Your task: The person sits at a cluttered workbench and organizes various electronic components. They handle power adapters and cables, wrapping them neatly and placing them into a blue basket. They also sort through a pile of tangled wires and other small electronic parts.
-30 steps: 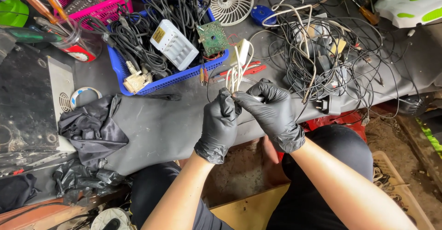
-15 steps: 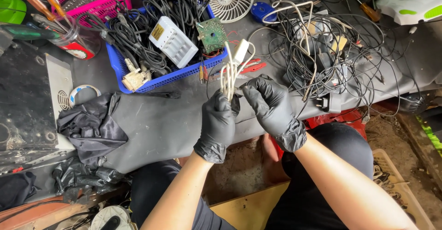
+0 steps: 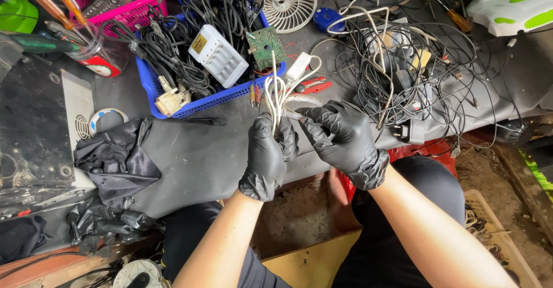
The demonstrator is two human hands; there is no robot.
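**Gloved hands gather a white cable over a crowded bench**

Knees and dark trousers sit nearest the camera, below the bench edge. Just above them, the left hand (image 3: 268, 152), in a black glove, is clenched around a bundle of looped white cable (image 3: 275, 95), whose loops rise upright out of the fist. The right hand (image 3: 343, 138), also gloved in black, touches the same cable just beside the left — its fingers pinch a strand low down, near the fist.

Both hands hover over a grey bench top (image 3: 201, 155). To the left lies a crumpled black cloth (image 3: 115, 161), with a roll of tape (image 3: 103, 118) just beyond it. Red-handled pliers (image 3: 311, 85) lie on the bench right behind the loops, partly hidden by them.

Further back, a blue basket (image 3: 190, 105) holds tangled black leads, a white battery charger (image 3: 219, 55) and a green circuit board (image 3: 266, 45). To the right, a dense tangle of black and white wires (image 3: 403, 63) sprawls across the bench — close to the right hand. A white fan grille (image 3: 294, 6) and a pink basket (image 3: 127, 8) stand at the far edge.
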